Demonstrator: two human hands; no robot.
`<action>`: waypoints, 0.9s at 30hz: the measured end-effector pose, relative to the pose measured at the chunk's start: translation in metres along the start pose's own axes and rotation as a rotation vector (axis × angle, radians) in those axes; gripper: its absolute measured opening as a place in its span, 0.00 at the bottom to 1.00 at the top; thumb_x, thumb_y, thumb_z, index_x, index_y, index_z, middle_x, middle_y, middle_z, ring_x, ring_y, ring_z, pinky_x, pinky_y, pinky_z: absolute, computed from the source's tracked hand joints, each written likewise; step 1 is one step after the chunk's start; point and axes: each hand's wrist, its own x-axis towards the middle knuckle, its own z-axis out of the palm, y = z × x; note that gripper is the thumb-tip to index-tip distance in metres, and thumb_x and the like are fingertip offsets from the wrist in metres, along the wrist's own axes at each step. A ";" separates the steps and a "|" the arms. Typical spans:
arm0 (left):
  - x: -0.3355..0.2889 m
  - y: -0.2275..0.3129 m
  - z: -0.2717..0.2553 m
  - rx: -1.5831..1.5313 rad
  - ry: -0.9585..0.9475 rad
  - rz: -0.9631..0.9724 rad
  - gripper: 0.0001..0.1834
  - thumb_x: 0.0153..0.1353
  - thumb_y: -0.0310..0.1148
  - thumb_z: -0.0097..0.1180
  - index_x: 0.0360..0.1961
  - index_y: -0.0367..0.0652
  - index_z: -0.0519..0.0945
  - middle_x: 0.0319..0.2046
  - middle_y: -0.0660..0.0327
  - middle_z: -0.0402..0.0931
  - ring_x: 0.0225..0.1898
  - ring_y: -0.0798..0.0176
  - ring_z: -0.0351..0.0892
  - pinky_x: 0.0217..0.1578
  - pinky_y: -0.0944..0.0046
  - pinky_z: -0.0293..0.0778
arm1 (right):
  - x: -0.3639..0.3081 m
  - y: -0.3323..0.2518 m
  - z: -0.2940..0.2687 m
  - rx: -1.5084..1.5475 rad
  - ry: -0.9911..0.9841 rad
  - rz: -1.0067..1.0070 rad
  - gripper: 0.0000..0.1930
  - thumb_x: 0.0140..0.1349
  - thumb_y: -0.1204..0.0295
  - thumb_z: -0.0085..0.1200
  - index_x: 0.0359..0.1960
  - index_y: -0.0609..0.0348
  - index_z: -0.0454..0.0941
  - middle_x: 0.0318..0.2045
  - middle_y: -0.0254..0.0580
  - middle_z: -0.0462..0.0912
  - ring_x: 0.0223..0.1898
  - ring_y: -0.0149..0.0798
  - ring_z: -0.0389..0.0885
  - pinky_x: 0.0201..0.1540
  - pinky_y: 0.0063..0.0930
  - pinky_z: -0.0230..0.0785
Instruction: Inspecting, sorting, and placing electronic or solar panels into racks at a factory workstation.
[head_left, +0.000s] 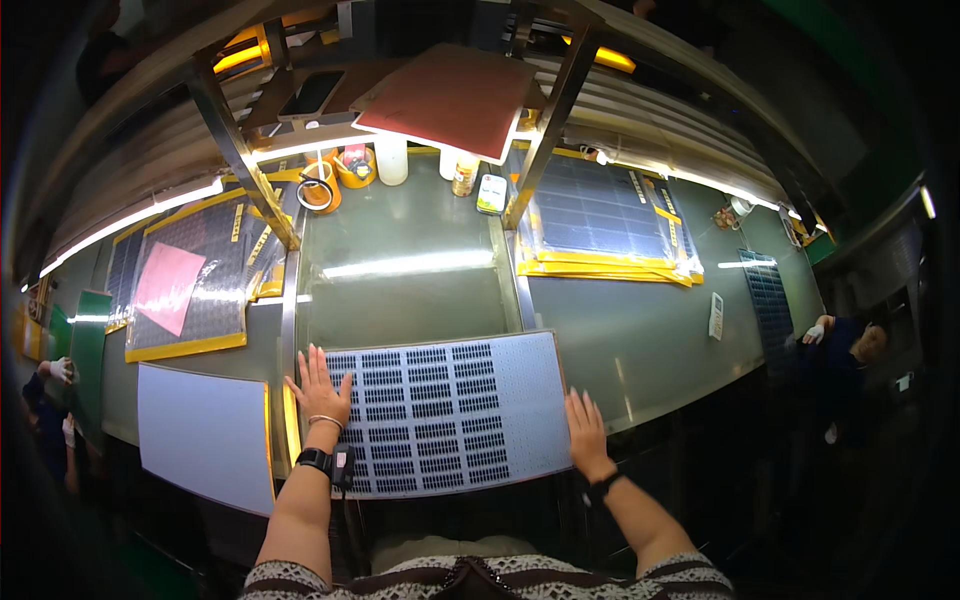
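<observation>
A flat pale panel (535, 400) with rows of small dark grid patterns lies in front of me, its right part plain and finely dotted. My left hand (322, 388) rests at the panel's left edge, fingers stretched out and thumb spread over the printed part. At the right edge, my right hand (586, 428) touches the side with straight fingers. Neither hand is wrapped round anything. A plain pale board (205, 430) with a yellow edge lies to the left of my left hand.
Metal posts (232, 150) rise from the glass-like table (400, 290). Yellow-edged patterned sheets (600, 225) lie at right; a pink sheet (168, 285) tops others at left. Tape rolls (318, 190) and bottles (391, 160) stand behind, beneath a reddish board (450, 100). Co-workers (850, 350) are at both sides.
</observation>
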 end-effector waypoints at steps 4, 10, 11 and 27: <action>0.000 -0.003 0.006 -0.014 0.023 -0.035 0.37 0.58 0.53 0.37 0.62 0.41 0.49 0.65 0.57 0.40 0.66 0.56 0.34 0.60 0.40 0.31 | -0.098 -0.021 -0.036 0.080 -0.177 -0.004 0.28 0.46 0.82 0.41 0.54 0.62 0.63 0.59 0.49 0.58 0.61 0.53 0.52 0.60 0.46 0.47; -0.133 -0.030 0.009 0.062 0.196 -0.198 0.35 0.57 0.49 0.43 0.60 0.40 0.55 0.63 0.51 0.46 0.64 0.46 0.40 0.57 0.40 0.43 | -0.076 0.011 -0.038 0.128 -0.103 -0.018 0.28 0.45 0.80 0.47 0.53 0.55 0.66 0.60 0.53 0.55 0.62 0.55 0.49 0.62 0.49 0.42; -0.160 -0.031 0.009 0.058 0.256 -0.235 0.34 0.56 0.50 0.45 0.59 0.40 0.57 0.61 0.50 0.49 0.63 0.45 0.44 0.55 0.40 0.48 | -0.062 0.012 -0.039 0.149 -0.092 -0.036 0.28 0.44 0.79 0.48 0.53 0.53 0.66 0.60 0.53 0.54 0.62 0.55 0.49 0.62 0.49 0.41; -0.164 -0.052 -0.089 -1.607 0.140 -0.784 0.14 0.60 0.39 0.49 0.27 0.37 0.76 0.20 0.61 0.75 0.20 0.68 0.73 0.26 0.72 0.70 | 0.027 0.016 -0.097 0.221 0.145 -0.464 0.11 0.50 0.77 0.46 0.33 0.54 0.80 0.40 0.48 0.78 0.55 0.53 0.64 0.63 0.51 0.39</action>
